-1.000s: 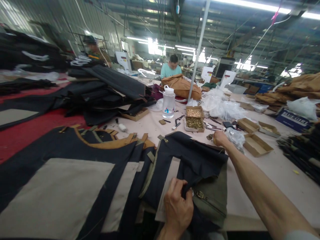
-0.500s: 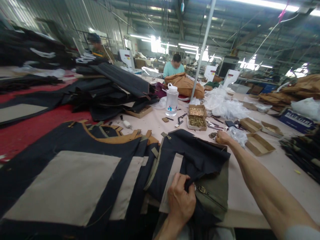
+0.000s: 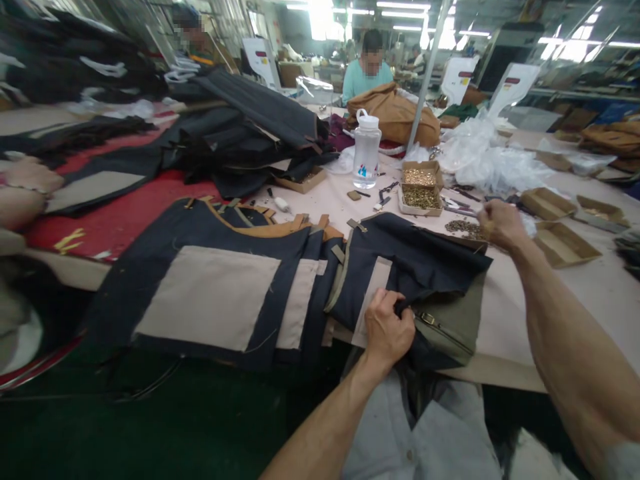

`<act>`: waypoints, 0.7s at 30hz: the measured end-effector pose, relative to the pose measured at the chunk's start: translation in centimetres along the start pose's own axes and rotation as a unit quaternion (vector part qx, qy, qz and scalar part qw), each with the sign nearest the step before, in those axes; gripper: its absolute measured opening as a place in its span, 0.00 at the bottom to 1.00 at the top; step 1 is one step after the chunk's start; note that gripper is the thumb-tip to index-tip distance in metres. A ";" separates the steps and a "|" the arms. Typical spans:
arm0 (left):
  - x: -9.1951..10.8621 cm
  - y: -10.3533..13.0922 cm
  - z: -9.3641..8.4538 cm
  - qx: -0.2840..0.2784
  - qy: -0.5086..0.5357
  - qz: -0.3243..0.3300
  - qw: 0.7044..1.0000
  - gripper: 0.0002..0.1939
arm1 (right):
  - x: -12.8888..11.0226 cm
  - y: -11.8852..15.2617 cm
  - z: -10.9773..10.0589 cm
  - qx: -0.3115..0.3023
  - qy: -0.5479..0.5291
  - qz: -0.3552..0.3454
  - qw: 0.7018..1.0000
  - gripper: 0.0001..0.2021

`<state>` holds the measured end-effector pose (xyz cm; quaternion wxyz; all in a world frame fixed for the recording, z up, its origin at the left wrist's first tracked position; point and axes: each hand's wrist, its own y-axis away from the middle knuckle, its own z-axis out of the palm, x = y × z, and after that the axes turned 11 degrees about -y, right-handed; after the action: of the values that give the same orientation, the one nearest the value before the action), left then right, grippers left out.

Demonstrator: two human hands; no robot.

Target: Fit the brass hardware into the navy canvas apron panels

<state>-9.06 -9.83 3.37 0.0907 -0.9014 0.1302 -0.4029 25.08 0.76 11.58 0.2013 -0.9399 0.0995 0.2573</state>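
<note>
My left hand (image 3: pixel 390 327) is closed on the near edge of a dark navy bag panel (image 3: pixel 430 250), which has a beige strip, an olive section and a small brass buckle (image 3: pixel 428 319). To the right, my right hand (image 3: pixel 504 225) is on the table beside a loose pile of small bronze-coloured metal pieces (image 3: pixel 463 228). Its fingers are pinched together, and whatever is between them is hidden. Left of the panel, several more navy pieces with beige patches (image 3: pixel 210 293) lie overlapped along the table's edge.
Small boxes of metal fittings (image 3: pixel 421 197) stand beyond the panel, near a water bottle (image 3: pixel 367 150). Open cardboard boxes (image 3: pixel 565 243) are at right. Dark fabric is heaped (image 3: pixel 240 127) at back left. Another person's hand (image 3: pixel 33 177) shows at far left; a person in teal (image 3: pixel 363 79) sits opposite.
The view has tilted down and turned left. The bronze-coloured pieces are spread wider beside my right hand. My left hand keeps its hold on the panel. Another person's hand has come into view.
</note>
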 end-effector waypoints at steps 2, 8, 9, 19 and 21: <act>-0.1 -0.2 0.0 -0.005 0.010 -0.005 1.000 0.08 | -3.0 5.2 -2.5 0.066 -0.017 -0.043 0.997 0.09; -0.2 -0.3 0.2 -0.002 0.007 -0.007 1.000 0.07 | -8.7 19.9 1.6 -0.159 -0.170 -0.132 0.963 0.07; -0.2 -0.2 0.2 -0.002 0.006 -0.006 1.000 0.07 | -8.7 20.8 3.3 -0.181 -0.159 -0.140 0.960 0.06; -0.4 0.2 0.1 0.008 0.014 -0.003 1.000 0.07 | -8.2 19.3 6.9 -0.260 -0.113 -0.123 0.951 0.11; -0.4 0.2 0.0 0.007 0.014 -0.002 1.000 0.07 | -8.5 19.1 6.7 -0.270 -0.120 -0.108 0.949 0.10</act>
<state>-9.32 -9.91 3.00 0.0945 -0.8952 0.1265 -0.4168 9.39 -12.79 4.48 -0.0228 -0.9264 -0.1006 0.3621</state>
